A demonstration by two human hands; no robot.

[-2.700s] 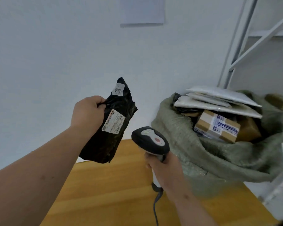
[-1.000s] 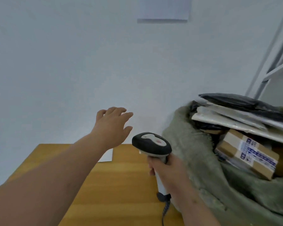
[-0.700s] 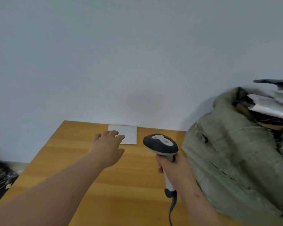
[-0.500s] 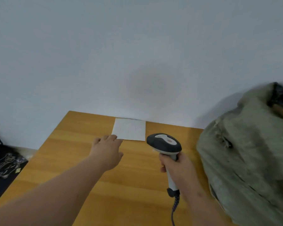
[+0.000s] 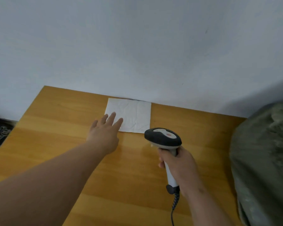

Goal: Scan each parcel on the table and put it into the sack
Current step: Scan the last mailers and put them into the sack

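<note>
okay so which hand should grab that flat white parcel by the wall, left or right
Left. The left hand is free, fingers straight, reaching over the near edge of the white parcel. The right hand is wrapped around the scanner, which it probably needs for the scan.

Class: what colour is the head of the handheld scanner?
Black, on the handheld scanner, head view.

A flat white parcel (image 5: 129,115) lies on the wooden table (image 5: 56,128), right up against the wall. It looks wrinkly (like thin paper). The scanner (image 5: 163,139) has a black head with a grey top and a red button, a white handle and a curly cord. The green sack (image 5: 264,157) sits at the table's right side, bulging.
</note>
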